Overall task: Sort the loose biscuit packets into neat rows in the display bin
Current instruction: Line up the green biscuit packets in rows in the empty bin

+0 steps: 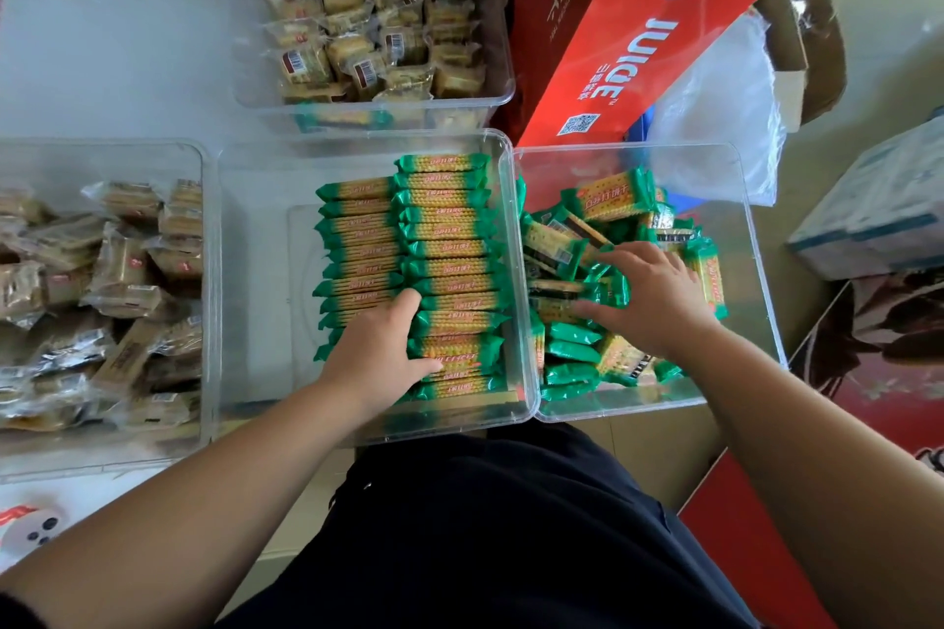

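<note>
— Writing?
— "JUICE", white on red carton (638,41), QR code (578,124) beside; print on biscuit packets (449,266) blurred.
— Packets?
— Glossy green-yellow wrappers, rowed in clear plastic display bin (255,271); loose packets (572,347) heaped in right bin (735,199).
— Hands?
— Left hand (373,358) flat on rows; right hand (654,301) spread over heap, gripping nothing.

Red carton (638,41): white "JUIQE" with TM mark, round logo above it, small Chinese characters and QR code (579,124) beside. Biscuit packets (449,266): red Chinese print, too small to read.
</note>
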A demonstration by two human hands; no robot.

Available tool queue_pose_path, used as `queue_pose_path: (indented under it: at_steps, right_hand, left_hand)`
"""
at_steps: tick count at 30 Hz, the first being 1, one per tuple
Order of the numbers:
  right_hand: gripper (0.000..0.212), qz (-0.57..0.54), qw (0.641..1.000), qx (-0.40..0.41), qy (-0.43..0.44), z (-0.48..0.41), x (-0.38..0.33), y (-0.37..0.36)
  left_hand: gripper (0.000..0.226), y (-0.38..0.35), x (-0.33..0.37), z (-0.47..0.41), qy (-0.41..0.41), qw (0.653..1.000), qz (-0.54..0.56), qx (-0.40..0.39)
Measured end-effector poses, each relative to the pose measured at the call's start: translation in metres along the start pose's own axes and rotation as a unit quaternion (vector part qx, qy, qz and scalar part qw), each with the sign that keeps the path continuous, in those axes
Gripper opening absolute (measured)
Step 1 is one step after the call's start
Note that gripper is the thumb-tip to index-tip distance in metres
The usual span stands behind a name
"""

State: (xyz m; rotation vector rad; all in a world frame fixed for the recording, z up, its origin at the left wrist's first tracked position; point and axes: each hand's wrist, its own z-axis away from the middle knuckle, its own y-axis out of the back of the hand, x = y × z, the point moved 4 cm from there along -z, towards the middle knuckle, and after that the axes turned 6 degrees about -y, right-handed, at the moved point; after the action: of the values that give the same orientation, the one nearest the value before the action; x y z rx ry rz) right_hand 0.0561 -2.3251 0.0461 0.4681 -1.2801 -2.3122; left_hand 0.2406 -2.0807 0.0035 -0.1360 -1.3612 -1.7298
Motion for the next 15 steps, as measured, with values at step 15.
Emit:
queue_pose_path:
  at_steps: [15]
  right_hand:
    - [0.089, 0.090, 0.979, 0.034, 0.178, 0.007, -0.015, -0.026]
  left_hand:
    - [0.058, 0.004, 0.008, -0.001, -0.189, 0.965, -0.125, 0.134]
